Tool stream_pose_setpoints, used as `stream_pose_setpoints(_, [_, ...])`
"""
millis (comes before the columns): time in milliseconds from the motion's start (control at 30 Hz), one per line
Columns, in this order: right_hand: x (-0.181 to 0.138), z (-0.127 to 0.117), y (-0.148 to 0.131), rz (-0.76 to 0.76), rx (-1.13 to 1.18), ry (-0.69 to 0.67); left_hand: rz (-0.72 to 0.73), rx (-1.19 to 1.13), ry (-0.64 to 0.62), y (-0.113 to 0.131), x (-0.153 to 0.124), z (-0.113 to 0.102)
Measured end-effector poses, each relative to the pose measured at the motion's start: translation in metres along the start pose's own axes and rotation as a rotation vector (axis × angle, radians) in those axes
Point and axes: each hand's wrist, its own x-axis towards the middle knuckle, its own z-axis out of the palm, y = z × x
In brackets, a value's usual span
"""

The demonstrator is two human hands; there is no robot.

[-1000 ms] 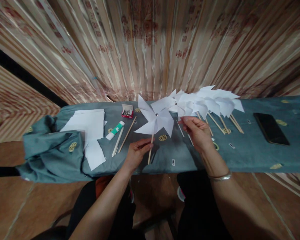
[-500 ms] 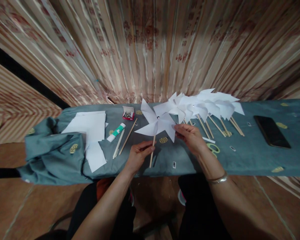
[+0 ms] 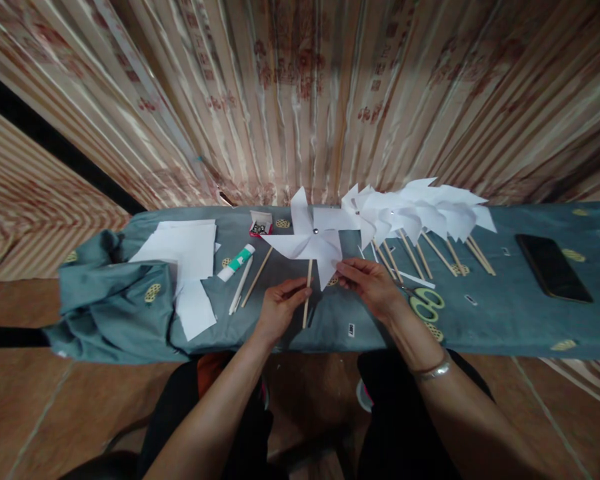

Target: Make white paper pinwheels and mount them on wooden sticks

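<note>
A white paper pinwheel (image 3: pixel 307 245) with a shiny pin at its centre is held upright over the table. Its wooden stick (image 3: pixel 308 300) is pinched between the thumb and fingers of my left hand (image 3: pixel 280 308), below the blades. At the lower right blade, my right hand (image 3: pixel 373 283) has its fingertips closed on the paper edge. Green-handled scissors (image 3: pixel 427 303) lie beside my right wrist, with the blades partly hidden. Just left of the pinwheel sits a small red-and-white box (image 3: pixel 261 225) of metal pins.
Several finished pinwheels (image 3: pixel 420 210) overlap at the back right of the cloth-covered table (image 3: pixel 510 327). A phone (image 3: pixel 553 268) lies at the right. To the left are white paper sheets (image 3: pixel 180 247), a glue stick (image 3: pixel 237 262), a white pen (image 3: pixel 240 287) and a loose wooden stick (image 3: pixel 257 278).
The pinwheel's blades have turned clockwise on the stick. My right hand has moved slightly left and down with the blade, while my left hand keeps its hold. The scissors show more fully.
</note>
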Motion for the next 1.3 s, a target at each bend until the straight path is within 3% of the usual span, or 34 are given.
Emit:
stream_pose_setpoints(300, [0.000,-0.003,-0.004,0.023,0.062,0.028,-0.030,-0.005,-0.009,0.004,-0.001,-0.001])
stream_pose_setpoints(500, [-0.001,-0.010,-0.006,-0.061,0.005,0.046,-0.016,-0.047,-0.010,0.003,0.000,-0.001])
stream_pose_setpoints(833, [0.007,-0.017,-0.007,-0.093,0.180,0.043,-0.019,-0.009,-0.100,0.003,-0.003,0.001])
stream_pose_setpoints(1300, [0.005,-0.012,-0.010,-0.124,0.166,0.137,0.037,0.053,-0.167,-0.001,-0.003,0.003])
